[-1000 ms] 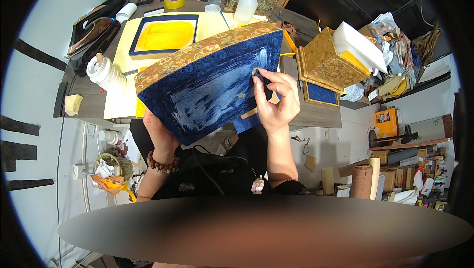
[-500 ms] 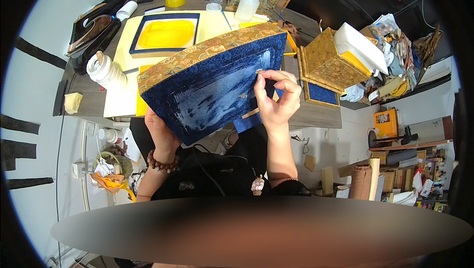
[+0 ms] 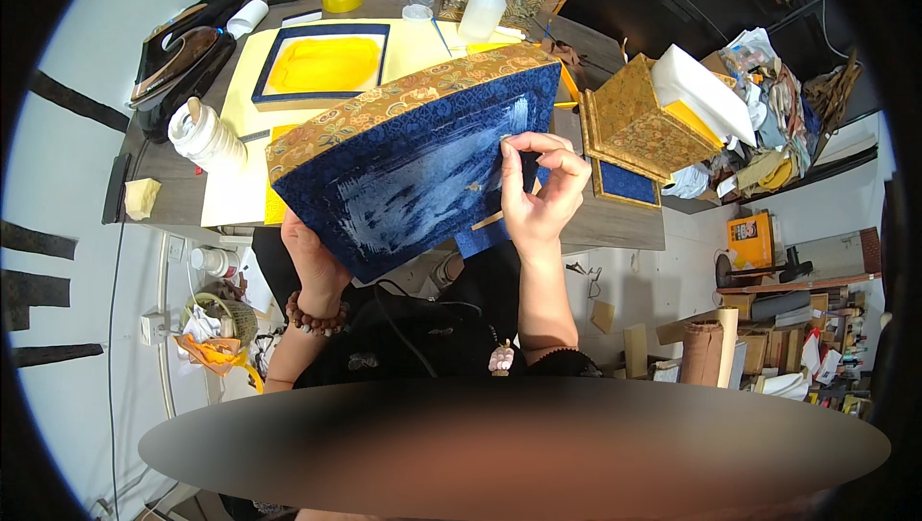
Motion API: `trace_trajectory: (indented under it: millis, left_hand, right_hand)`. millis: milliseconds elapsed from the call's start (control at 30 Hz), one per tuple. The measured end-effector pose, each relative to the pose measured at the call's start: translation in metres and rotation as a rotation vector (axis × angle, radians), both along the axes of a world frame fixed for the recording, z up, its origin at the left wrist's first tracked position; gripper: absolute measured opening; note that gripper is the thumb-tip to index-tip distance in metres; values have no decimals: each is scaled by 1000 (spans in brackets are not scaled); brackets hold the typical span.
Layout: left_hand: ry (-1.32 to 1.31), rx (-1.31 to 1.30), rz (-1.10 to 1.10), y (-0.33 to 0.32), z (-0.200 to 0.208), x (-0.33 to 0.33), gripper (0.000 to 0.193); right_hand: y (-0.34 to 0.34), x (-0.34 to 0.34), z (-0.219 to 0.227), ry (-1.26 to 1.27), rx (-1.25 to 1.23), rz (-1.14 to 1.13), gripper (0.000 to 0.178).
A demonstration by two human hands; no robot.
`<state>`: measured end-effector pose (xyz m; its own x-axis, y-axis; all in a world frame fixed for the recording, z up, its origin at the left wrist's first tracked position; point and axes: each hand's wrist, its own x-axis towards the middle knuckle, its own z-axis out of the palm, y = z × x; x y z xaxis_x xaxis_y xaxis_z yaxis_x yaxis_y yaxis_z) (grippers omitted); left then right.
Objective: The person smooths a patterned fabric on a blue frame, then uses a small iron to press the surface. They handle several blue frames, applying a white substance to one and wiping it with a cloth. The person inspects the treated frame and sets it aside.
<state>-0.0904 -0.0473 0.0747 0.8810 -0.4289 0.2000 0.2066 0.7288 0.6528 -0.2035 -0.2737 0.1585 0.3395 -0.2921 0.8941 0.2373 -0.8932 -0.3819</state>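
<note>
Currently, a box-like piece covered in dark blue patterned fabric, with a gold floral brocade side (image 3: 413, 175), is held up at a tilt over the near edge of the grey wooden table (image 3: 619, 221). Whitish streaks spread across the middle of its blue face. The left hand (image 3: 312, 254), with a brown bead bracelet (image 3: 317, 317) at the wrist, grips the piece at its lower left edge; some of its fingers are hidden behind it. At the other end, the right hand (image 3: 545, 196) has thumb and forefinger pinched together on what looks like a small pale scrap (image 3: 504, 139), too tiny to make out, close against the streaked face; whether the fingertips touch the fabric cannot be told.

Beyond the piece, a shallow rectangular tray with a dark blue rim (image 3: 331, 30) and a yellow patch inside lies on a pale yellow sheet (image 3: 235, 103). A translucent squeeze bottle (image 3: 483, 14) stands behind the piece, and a white plastic tub (image 3: 211, 142) with a stick in it is at the left. To the right, a gold brocade box (image 3: 629, 118) bears a white block (image 3: 703, 94).
</note>
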Motion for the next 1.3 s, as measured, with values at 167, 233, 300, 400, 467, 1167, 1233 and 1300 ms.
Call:
trace_trajectory:
  millis: [167,233,300,400,467,1167,1233,1300]
  left_hand:
    - [17,-11,15,0,-1,-1,91]
    - [7,-10,12,0,0,0,91]
    - [4,-17,6,0,-1,0,90]
    - [12,-29,-3,1,-3,1,90]
    - [14,-22,-5,2,-5,1,88]
    - [28,-65,12,2,-7,-1,85]
    - [25,-55,16,3,-6,-2,86]
    - [30,-52,16,3,-6,-2,87]
  right_hand:
    - [0,-1,0,-9,48,3,42]
    - [0,-2,1,-14,75,6,41]
    - [0,-3,2,-24,105,30,40]
    - [0,-4,3,-17,74,9,41]
    - [1,-4,2,-28,65,-28,41]
    - [15,-2,-4,-78,0,-131,33]
    - [16,-3,-1,-55,-38,-122,32]
    - [15,-1,2,-89,-62,-119,30]
